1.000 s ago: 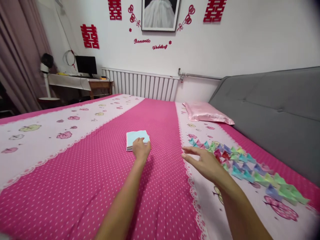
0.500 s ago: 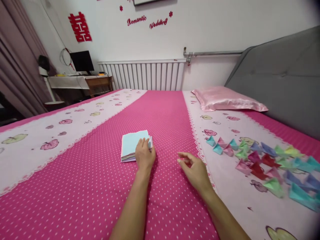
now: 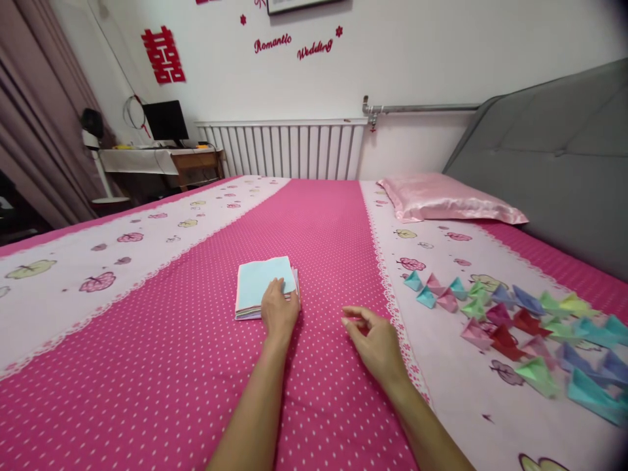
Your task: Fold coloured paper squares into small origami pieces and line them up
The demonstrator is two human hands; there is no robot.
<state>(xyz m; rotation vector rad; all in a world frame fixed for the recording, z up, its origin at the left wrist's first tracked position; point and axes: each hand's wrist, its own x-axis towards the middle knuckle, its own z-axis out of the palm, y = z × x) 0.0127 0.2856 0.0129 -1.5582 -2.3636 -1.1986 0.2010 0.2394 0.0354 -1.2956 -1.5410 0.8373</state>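
Note:
A stack of square coloured paper [image 3: 255,281], light blue on top with other colours showing at its edges, lies on the pink dotted bedspread. My left hand [image 3: 280,307] is at its front right corner, fingers curled over the top sheet and thumb by the right edge. Whether it grips one sheet or several cannot be made out. To the right, my right hand [image 3: 375,340] hovers over the bedspread, fingers bent and thumb apart from them, holding nothing visible. Further right, folded paper boats [image 3: 507,341] in several colours stand in rough rows.
The bedspread [image 3: 314,222] has pale printed bands along both sides. A pink satin pillow [image 3: 449,198] lies at the far right against the grey headboard [image 3: 549,144]. A white radiator [image 3: 284,150] lines the wall. A desk with a monitor [image 3: 165,122] stands far left.
My left hand has drawn slightly back toward me along the stack's right edge, uncovering more of the blue sheet. My right hand has shifted slightly left. The view has tilted a little.

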